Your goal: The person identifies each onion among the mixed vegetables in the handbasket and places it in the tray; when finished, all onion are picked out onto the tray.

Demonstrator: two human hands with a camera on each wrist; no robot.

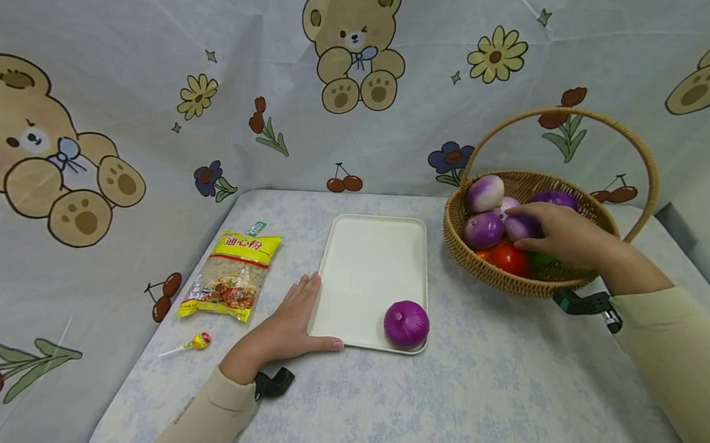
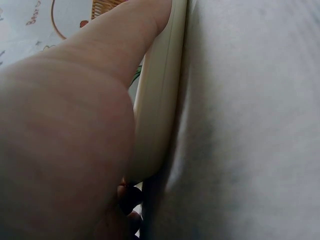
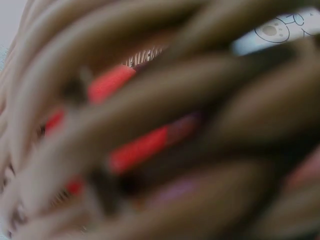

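Note:
A pale rectangular tray (image 1: 372, 268) lies in the middle of the table, with a purple onion (image 1: 406, 325) at its near right corner. My left hand (image 1: 291, 321) rests at the near left corner of the tray, fingers straight along its side and thumb along its front edge. In the left wrist view the hand (image 2: 70, 120) presses close to the tray's side wall (image 2: 160, 100). My right hand (image 1: 568, 237) reaches into the wicker basket (image 1: 519, 285), its thumb and fingers round a purple-and-white round vegetable (image 1: 522, 227). Blurred basket weave (image 3: 125, 105) fills the right wrist view.
Several purple-and-white round vegetables (image 1: 483, 230), a tomato (image 1: 510, 260) and a shiny purple vegetable (image 1: 553, 199) share the basket, under its tall arched handle (image 1: 651, 168). Left of the tray lie a bag of pasta (image 1: 230, 275), a lollipop (image 1: 198, 341) and a small green packet (image 1: 256, 228).

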